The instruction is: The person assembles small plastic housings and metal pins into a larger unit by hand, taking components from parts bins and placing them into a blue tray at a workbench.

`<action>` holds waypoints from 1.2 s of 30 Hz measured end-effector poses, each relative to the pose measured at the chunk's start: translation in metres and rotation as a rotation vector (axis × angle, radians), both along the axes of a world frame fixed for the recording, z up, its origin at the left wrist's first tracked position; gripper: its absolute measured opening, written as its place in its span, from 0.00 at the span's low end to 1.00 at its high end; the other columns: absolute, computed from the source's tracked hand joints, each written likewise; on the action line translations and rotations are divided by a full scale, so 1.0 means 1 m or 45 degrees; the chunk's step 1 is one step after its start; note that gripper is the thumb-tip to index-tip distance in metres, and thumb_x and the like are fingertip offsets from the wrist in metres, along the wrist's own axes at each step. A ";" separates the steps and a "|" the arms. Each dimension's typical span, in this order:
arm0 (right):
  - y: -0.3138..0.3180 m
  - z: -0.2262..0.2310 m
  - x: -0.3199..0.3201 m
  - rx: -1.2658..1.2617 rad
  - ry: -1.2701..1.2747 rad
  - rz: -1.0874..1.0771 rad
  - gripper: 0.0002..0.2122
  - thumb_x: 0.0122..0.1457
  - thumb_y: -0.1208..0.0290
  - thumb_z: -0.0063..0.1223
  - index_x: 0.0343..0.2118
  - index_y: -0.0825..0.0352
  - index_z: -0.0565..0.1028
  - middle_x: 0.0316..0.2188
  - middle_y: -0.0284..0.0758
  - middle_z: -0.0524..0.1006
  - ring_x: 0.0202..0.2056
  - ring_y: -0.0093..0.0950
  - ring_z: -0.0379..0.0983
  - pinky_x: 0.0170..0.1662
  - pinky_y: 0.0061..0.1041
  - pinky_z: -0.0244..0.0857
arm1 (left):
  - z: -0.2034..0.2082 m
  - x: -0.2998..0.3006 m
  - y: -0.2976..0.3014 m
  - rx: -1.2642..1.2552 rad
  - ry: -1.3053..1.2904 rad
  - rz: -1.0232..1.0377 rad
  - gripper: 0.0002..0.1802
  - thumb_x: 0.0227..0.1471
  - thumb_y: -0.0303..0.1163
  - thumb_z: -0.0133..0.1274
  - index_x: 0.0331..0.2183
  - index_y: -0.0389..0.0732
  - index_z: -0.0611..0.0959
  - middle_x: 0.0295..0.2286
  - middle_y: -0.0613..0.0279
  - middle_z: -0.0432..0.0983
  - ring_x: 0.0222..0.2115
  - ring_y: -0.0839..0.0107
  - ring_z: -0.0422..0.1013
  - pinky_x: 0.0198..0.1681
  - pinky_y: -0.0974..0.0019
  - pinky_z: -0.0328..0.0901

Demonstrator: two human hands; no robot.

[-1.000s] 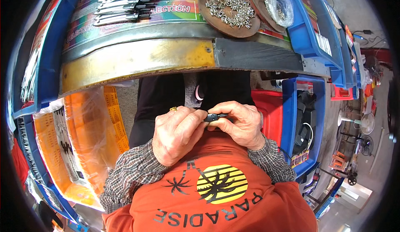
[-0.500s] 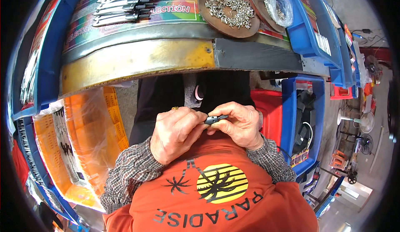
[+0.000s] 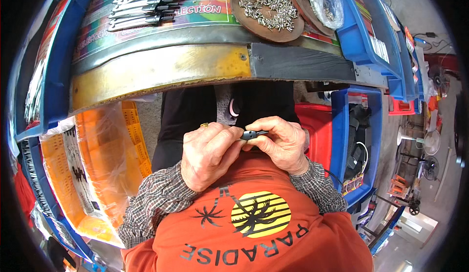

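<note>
Between my two hands, in front of the orange shirt, is a small dark grey piece (image 3: 250, 135) with small holes in its side and a thin black tip. My left hand (image 3: 209, 150) has its thumb and fingers closed around the left end, which it hides. At the other side, my right hand (image 3: 282, 142) pinches the thin tip between thumb and forefinger. On the bench beyond lie several silver tools with black ends (image 3: 141, 8), side by side in a stack. To their right sits a round brown dish (image 3: 239, 15) holding many small metal pins.
The bench's front edge (image 3: 161, 66) crosses above my lap. A blue bin (image 3: 61, 71) stands at its left, another blue bin (image 3: 356, 42) at its right. Beside my legs are an orange crate (image 3: 100, 169) with plastic film and a blue crate (image 3: 337, 140) with dark items.
Both hands stay closed on the dark piece. It has shifted very slightly away from me and to the right, and my left fingers have moved a little.
</note>
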State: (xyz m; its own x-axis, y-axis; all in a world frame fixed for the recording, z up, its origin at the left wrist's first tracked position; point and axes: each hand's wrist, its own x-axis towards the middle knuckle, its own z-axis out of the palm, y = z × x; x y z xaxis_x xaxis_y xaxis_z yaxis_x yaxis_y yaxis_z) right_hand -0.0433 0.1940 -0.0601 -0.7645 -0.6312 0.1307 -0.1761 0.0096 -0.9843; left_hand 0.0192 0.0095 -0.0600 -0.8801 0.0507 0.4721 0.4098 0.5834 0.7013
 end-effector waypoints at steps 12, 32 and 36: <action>-0.001 0.024 -0.017 0.117 0.215 0.029 0.10 0.52 0.77 0.61 0.38 0.70 0.76 0.30 0.35 0.79 0.30 0.22 0.78 0.32 0.19 0.71 | 0.016 -0.013 -0.006 -0.010 0.098 -0.030 0.15 0.35 0.20 0.63 0.30 0.38 0.79 0.22 0.60 0.75 0.20 0.64 0.73 0.21 0.66 0.66; -0.024 0.058 -0.102 0.818 1.333 -0.534 0.17 0.45 0.68 0.64 0.39 0.68 0.78 0.33 0.36 0.71 0.37 0.35 0.66 0.39 0.33 0.64 | 0.041 -0.028 -0.032 -0.053 0.039 0.150 0.12 0.35 0.19 0.62 0.29 0.37 0.80 0.21 0.60 0.75 0.17 0.69 0.69 0.20 0.69 0.63; -0.024 0.056 -0.102 0.845 1.339 -0.527 0.17 0.45 0.68 0.64 0.38 0.68 0.78 0.33 0.36 0.71 0.37 0.35 0.65 0.39 0.33 0.63 | 0.038 -0.027 -0.032 -0.050 0.051 0.157 0.12 0.35 0.19 0.62 0.29 0.37 0.80 0.21 0.60 0.74 0.17 0.69 0.69 0.20 0.69 0.63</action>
State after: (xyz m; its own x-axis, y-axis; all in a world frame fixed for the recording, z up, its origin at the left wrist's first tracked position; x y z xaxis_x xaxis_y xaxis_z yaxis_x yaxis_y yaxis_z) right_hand -0.1453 0.1701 -0.0036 -0.6397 -0.5501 0.5369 -0.7194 0.6744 -0.1661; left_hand -0.0079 -0.0227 -0.0224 -0.8611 -0.0374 0.5070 0.3608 0.6577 0.6613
